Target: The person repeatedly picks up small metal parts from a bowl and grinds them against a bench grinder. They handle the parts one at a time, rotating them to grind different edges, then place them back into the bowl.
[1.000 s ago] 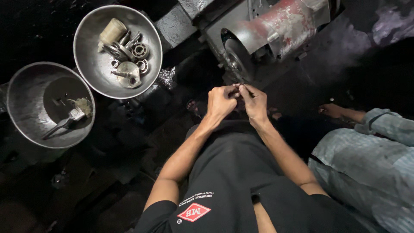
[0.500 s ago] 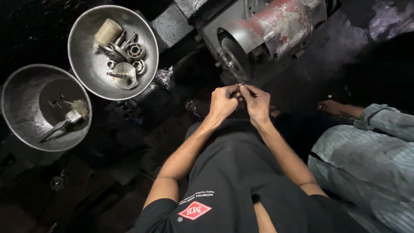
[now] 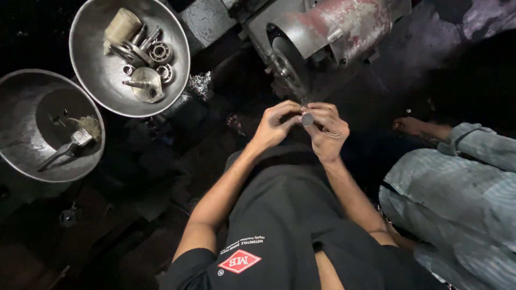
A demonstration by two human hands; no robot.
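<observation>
Grey metal pin, between both hands

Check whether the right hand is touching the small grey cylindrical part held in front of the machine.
Touching. The head view shows the right hand with its fingers wrapped around the small grey cylindrical part; the left hand also meets it from the other side.

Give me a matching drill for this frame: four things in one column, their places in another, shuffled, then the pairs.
Things:
1. small grey cylinder
2. brush
3. bearings
4. grey and red machine

Places:
A. in the upper metal bowl
B. pinched between the left hand and the right hand
C. just beyond both hands, at the top of the frame
D. in the lower-left metal bowl

Pairs: 1-B, 2-D, 3-A, 4-C
</observation>
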